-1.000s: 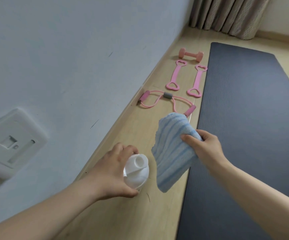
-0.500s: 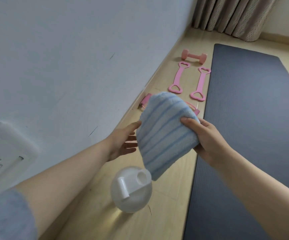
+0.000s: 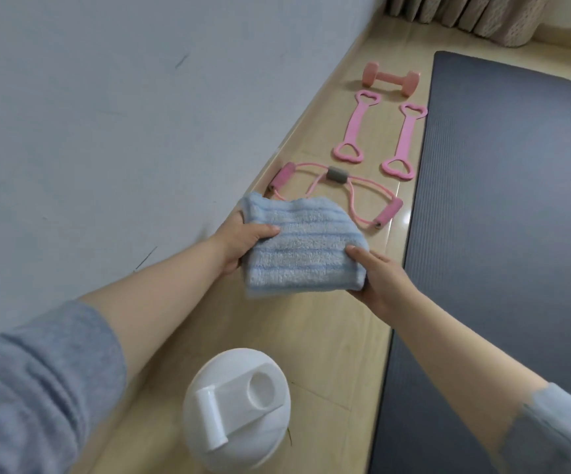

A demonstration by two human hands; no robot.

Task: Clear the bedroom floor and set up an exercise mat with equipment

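You hold the towel point(image 3: 303, 248) between both hands, just off the mat's point(image 3: 503, 234) left edge, over the strip of bare floor point(image 3: 342, 336) that runs alongside the mat. Its long axis lies crosswise, pointing at the mat's edge rather than along it. Your left hand point(image 3: 243, 239) grips the end farther from the mat, thumb on top and fingers tucked beneath. Your right hand point(image 3: 380, 278) grips the end nearer the mat the same way, with its fingers hidden under the cloth. Both hands are clasped on the towel, so neither is free. You cannot tell from here whether the underside touches the floor.

The next move, I judge, turns on the gap in the row beside the mat. The pull band point(image 3: 332, 193) lies just beyond the towel, toward the mat's far end, followed by the two straps point(image 3: 356, 131) and the dumbbell point(image 3: 392, 80). The bottle point(image 3: 239, 408) stands on the same strip, toward the mat's near end. The towel hangs between band and bottle, so it likely wants to go straight down, not sideways. Both forearms reach forward with the wrists turned toward each other. In this view the towel's far edge hides part of the band, so watch that overlap.
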